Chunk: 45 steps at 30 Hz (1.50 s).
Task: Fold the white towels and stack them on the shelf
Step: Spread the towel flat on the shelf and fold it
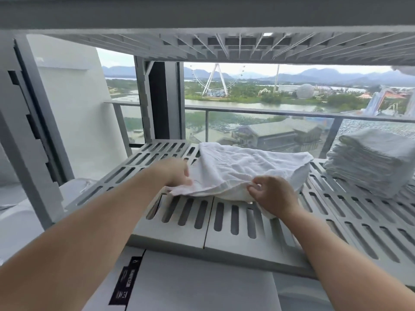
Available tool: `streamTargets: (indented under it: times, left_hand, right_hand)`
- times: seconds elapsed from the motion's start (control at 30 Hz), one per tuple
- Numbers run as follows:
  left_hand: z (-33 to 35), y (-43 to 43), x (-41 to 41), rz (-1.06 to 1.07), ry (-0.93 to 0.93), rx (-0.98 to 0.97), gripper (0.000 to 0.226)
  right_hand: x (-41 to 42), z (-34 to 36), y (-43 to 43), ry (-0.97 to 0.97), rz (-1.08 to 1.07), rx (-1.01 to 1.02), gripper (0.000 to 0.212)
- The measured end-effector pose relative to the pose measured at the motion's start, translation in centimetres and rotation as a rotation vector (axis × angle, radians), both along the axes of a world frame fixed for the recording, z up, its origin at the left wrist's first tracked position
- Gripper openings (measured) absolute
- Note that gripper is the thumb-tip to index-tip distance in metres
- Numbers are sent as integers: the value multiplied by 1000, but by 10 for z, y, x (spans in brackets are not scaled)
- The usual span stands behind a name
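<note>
White towel (244, 169) lies rumpled on the slatted shelf (224, 223); left hand (174, 173) and right hand (272, 194) each pinch its near edge

Rumpled white towel (244, 169) on slatted shelf (235, 223)

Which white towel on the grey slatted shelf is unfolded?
The rumpled white cloth towel in the middle, its near edge pinched by left hand and right hand; the others lie in the folded white towel stack at right.
</note>
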<state>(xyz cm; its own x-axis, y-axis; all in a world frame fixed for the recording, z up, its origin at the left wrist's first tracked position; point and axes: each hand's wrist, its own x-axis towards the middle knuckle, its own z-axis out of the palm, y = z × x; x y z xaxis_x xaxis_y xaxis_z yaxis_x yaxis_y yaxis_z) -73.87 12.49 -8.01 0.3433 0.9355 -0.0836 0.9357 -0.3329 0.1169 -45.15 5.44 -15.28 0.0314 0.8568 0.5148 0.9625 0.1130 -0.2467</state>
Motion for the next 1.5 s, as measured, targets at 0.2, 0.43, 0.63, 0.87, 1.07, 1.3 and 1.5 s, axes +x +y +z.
streamTargets:
  times: [0.2, 0.43, 0.63, 0.87, 1.07, 1.3, 1.5]
  left_hand:
    - [-8, 0, -5, 282, 17, -48, 29]
    - [0, 1, 17, 275, 56, -202, 20]
    - [29, 15, 30, 179, -77, -19, 24]
    - [-23, 31, -4, 125, -147, 51, 8]
    - [-32, 31, -23, 17, -285, 199, 16]
    - [-41, 29, -32, -61, -520, 285, 14]
    - [-49, 36, -37, -78, -399, 242, 8]
  right_hand:
    - [-2, -7, -1, -46, -16, 4, 29]
    - [-7, -4, -12, -28, -35, 16, 33]
    - [-9, -5, -20, -5, -27, 27, 29]
    - [-8, -9, -18, -3, -29, 60, 28]
    - [-5, -11, -15, -3, -24, 86, 27]
    - [-2, -15, -15, 13, -32, 105, 28]
    - [-2, -17, -15, 12, -31, 112, 30]
